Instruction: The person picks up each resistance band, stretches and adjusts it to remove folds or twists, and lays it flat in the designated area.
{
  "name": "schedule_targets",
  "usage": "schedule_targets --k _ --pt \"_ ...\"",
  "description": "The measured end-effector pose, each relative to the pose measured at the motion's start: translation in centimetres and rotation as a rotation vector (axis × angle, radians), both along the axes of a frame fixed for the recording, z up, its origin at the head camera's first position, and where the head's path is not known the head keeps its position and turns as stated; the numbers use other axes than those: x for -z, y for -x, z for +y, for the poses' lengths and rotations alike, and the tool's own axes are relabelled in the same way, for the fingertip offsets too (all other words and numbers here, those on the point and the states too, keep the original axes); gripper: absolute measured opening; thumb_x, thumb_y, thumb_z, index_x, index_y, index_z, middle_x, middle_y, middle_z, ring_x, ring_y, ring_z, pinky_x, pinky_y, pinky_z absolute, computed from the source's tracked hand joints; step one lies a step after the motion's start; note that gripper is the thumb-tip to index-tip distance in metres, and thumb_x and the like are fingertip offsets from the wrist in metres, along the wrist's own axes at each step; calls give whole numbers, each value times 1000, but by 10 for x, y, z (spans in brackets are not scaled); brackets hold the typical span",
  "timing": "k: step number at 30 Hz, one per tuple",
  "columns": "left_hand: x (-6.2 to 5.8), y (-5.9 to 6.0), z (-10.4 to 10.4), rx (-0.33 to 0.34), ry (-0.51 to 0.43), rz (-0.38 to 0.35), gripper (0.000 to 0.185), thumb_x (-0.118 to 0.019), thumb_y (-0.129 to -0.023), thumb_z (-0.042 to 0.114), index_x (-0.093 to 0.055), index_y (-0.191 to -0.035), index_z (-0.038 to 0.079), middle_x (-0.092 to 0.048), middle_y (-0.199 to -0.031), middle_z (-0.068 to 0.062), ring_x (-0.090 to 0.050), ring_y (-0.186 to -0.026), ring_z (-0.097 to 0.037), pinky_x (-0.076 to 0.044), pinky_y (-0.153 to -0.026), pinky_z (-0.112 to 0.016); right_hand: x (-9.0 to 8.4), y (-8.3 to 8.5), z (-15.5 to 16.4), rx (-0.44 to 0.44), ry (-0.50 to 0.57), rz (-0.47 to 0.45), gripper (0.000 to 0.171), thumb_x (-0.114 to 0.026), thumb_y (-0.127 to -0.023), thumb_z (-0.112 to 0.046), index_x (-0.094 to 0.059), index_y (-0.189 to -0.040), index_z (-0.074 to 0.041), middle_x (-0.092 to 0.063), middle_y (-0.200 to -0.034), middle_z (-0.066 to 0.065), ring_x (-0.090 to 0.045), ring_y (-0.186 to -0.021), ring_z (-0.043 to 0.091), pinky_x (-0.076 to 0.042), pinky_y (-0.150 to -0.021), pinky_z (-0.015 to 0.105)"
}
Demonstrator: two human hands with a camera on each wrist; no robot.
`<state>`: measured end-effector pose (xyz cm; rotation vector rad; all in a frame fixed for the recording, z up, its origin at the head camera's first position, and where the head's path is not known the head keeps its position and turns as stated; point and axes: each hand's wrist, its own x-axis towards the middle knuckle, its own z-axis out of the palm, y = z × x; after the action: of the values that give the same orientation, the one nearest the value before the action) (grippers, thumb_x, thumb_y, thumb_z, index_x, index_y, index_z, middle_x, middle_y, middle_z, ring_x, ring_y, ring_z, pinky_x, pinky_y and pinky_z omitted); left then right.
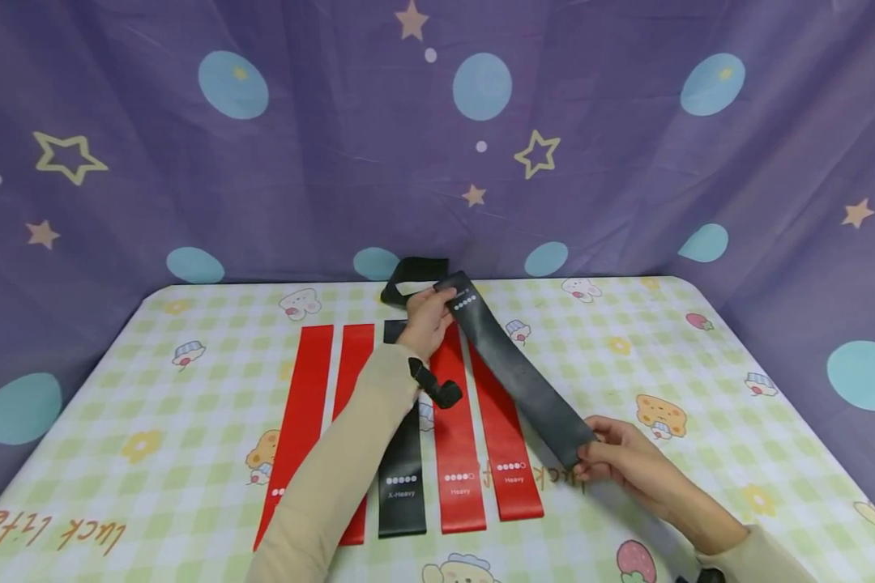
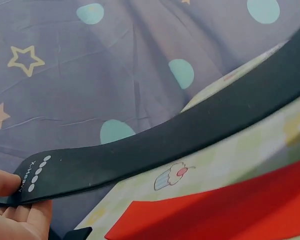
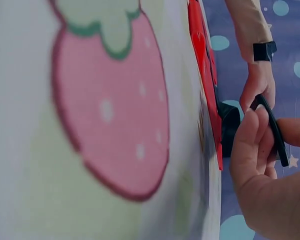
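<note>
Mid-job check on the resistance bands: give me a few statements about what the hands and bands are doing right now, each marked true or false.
1. Both hands hold the same black band. True: the left hand pinches its far end, the right hand its near end.
2. The held band lies flat on the tablecloth. False: it is lifted and stretched between the hands, slanting above the red bands.
3. Four red bands lie side by side on the table. True.
4. The flat black band is labelled Light. False: it reads X-Heavy.
5. The right hand is empty. False: its fingers grip the band's end.
</note>
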<state>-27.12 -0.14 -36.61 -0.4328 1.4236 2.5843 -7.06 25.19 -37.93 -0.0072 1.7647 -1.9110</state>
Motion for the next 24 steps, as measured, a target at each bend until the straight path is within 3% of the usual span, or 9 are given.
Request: schedule_targets --k 5,9,13,16,20,24 --pt "-6 -4 -9 11 5 -10 40 -55 -91 -3 -49 -130 -10 -54 -133 -23 -57 -111 -25 -46 -100 -38 -2 2 6 53 -13 5 18 -52 -87 0 -53 -105 -4 -58 -91 4 -66 -76 11 -57 -73 26" --pt "-5 -3 -16 4 26 -5 40 -55 -92 -1 -49 -129 -11 -55 -132 -22 -59 -104 -23 -48 -98 -38 -4 6 12 96 -1 -6 16 -50 -89 0 -52 -103 -5 -53 -97 7 -66 -79 13 -57 -75 28" --pt "-5 -6 -22 -15 56 -2 28 -58 -90 2 -57 -117 -7 -65 -107 -14 -62 -81 -14 -56 -77 -26 -4 14 20 126 15 1 14 -46 -90 0 -54 -100 -7 -50 -98 7 -66 -80 13 -57 -76 28" --pt "-5 -8 -27 -19 95 9 17 -60 -89 3 -59 -105 -3 -63 -84 -5 -60 -65 -9 -53 -60 -19 -2 19 26 133 32 21 16 -45 -91 1 -55 -100 -7 -52 -98 6 -65 -81 11 -57 -76 28" --pt "-3 -11 -34 9 171 39 15 -59 -89 3 -61 -102 -3 -62 -70 1 -58 -57 -7 -51 -54 -17 1 25 34 153 57 45 18 -42 -91 4 -53 -102 -5 -54 -96 5 -64 -78 9 -57 -74 28" --pt "-2 -15 -42 37 231 41 27 -59 -88 2 -60 -113 -7 -63 -72 0 -60 -55 -6 -52 -53 -17 4 31 40 183 65 55 17 -39 -91 5 -50 -96 -6 -52 -80 -1 -55 -64 3 -57 -73 27"
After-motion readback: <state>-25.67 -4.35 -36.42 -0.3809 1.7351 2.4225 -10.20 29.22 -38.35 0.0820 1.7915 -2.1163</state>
